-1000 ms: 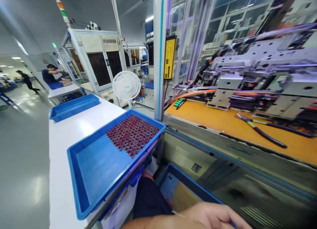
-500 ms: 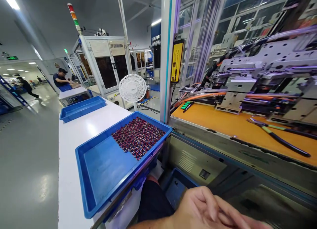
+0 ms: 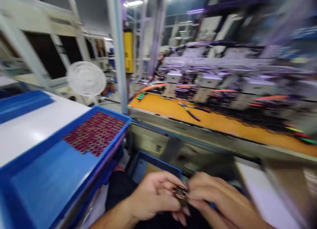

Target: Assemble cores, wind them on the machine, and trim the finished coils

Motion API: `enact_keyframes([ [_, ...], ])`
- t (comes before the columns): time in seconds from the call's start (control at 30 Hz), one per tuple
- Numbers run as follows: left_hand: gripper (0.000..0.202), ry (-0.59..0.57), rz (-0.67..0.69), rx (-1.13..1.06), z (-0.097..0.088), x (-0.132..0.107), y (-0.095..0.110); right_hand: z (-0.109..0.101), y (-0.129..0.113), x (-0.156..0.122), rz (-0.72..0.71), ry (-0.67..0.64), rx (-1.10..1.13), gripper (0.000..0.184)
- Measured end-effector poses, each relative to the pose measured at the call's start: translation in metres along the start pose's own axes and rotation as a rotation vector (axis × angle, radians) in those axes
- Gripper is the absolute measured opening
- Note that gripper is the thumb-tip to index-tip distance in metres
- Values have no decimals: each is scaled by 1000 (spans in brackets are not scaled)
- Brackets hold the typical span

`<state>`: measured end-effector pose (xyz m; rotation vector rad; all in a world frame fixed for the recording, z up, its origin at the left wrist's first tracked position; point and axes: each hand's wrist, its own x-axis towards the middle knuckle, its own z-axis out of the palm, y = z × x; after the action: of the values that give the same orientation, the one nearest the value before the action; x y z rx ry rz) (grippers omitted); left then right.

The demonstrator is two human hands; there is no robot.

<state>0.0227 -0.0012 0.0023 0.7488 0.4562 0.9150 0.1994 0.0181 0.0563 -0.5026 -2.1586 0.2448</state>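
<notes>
My left hand (image 3: 155,197) and my right hand (image 3: 215,196) meet low in the middle of the view, above my lap. Their fingers are curled together around a small dark cluster of parts (image 3: 180,192) held between them. The picture is smeared by motion, so the parts cannot be made out closely. To the left, a blue tray (image 3: 44,179) on a white table holds a patch of many small red and dark parts (image 3: 95,133).
A second blue tray (image 3: 19,101) lies further back on the white table (image 3: 34,123). A white fan (image 3: 86,78) stands behind. An orange bench (image 3: 213,120) with pliers (image 3: 189,111) and a machine runs across the right. A blue bin (image 3: 146,163) sits under my hands.
The view has swung to the right and blurred. My right hand has come into view and joined my left hand, and both now close on the small dark parts.
</notes>
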Motion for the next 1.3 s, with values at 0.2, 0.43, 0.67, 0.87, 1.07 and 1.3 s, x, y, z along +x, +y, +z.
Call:
enact_keyframes([
  [0.2, 33, 209, 278, 214, -12, -2, 7, 6, -5, 10, 131, 88, 117, 12],
  [0.43, 29, 274, 387, 399, -22, 2, 1, 15, -15, 1, 779, 99, 628, 14],
  [0.67, 29, 232, 288, 307, -22, 2, 3, 19, -4, -4, 1076, -16, 1012, 47],
  [0.87, 28, 194, 262, 312, -20, 4, 4, 28, 5, -12, 991, -20, 1097, 59],
  [1.07, 30, 249, 418, 551, -9, 4, 4, 42, 13, -18, 872, 17, 1208, 56],
  [1.3, 40, 394, 892, 1024, -12, 0, -4, 51, 16, -27, 911, 118, 1250, 55],
])
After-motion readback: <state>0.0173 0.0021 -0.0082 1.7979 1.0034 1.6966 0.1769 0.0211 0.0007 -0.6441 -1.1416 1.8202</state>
